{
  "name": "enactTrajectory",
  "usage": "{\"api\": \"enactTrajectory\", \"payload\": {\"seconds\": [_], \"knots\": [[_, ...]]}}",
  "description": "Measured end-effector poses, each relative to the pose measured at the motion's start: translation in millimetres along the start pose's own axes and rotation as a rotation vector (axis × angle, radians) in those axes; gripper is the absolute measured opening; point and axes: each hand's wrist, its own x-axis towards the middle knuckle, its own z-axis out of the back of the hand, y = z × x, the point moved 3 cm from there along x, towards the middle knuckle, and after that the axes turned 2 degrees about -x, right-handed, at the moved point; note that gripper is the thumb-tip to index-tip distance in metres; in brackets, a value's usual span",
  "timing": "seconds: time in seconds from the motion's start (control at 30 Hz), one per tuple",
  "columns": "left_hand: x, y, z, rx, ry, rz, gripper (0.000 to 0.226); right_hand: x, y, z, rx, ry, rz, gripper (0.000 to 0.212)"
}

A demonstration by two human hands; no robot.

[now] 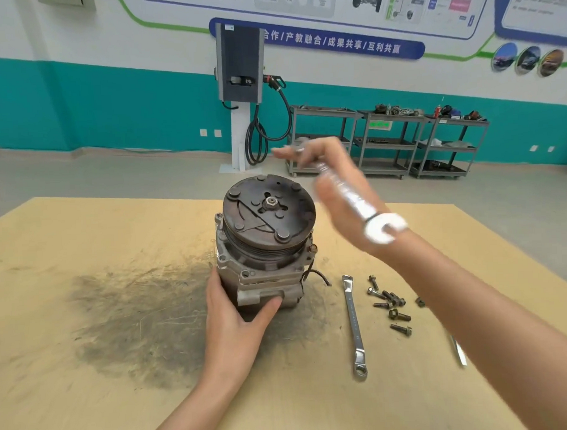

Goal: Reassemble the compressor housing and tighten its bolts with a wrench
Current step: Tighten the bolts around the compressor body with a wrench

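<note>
- You work under bright, even indoor light with no single source visible; shadows on the table (87, 350) are faint and soft.
- Motion blur smears your right hand (343, 209) and the wrench (355, 202) it carries; the open jaw end glares nearly white.
- Your left hand (237, 316) and the compressor (267, 244) stay sharp.
- The wide lens bends the wall stripe (111, 101) and tilts the far shelves (389, 140).
- The wall posters look soft and slightly washed out.
</note>
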Motion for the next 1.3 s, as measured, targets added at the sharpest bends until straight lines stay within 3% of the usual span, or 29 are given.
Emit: {"api": "enactTrajectory", "payload": {"seconds": [0.1,0.17,0.3,0.43,0.73,0.9,0.97,1.1,1.17,1.23,1.3], "knots": [[0,1,-1,-0.018,-0.014,0.008,0.076,-23,-28,20,0.403,-0.436,-0.118,0.052],[1,1,-2,-0.015,-0.026,0.009,0.075,-37,-45,20,0.545,-0.532,-0.271,0.054],[2,2,-1,-0.013,-0.030,0.006,0.072,-46,-68,6,0.707,-0.543,-0.505,0.041],[2,4,-1,-0.028,-0.044,0.018,0.062,-43,-80,-2,0.765,-0.523,-0.521,0.047],[3,5,-2,-0.020,-0.068,-0.005,0.069,-29,-92,-21,0.965,-0.279,-0.553,0.061],[3,5,-2,-0.008,-0.069,-0.004,0.066,-19,-91,-29,0.908,-0.105,-0.592,0.063],[3,5,-2,-0.006,-0.069,-0.006,0.066,-19,-90,-32,0.900,-0.118,-0.588,0.062],[4,4,-2,-0.001,-0.075,-0.003,0.068,-38,-87,-36,0.879,-0.484,-0.460,0.062],[4,5,-3,0.003,-0.079,-0.001,0.068,-57,-78,-39,0.741,-0.674,-0.381,0.057],[4,5,-3,0.006,-0.079,0.006,0.070,-75,-61,-45,0.484,-0.740,-0.224,0.048],[4,4,-4,0.007,-0.080,0.002,0.072,-87,-43,-56,0.189,-0.654,-0.023,0.045]]}}
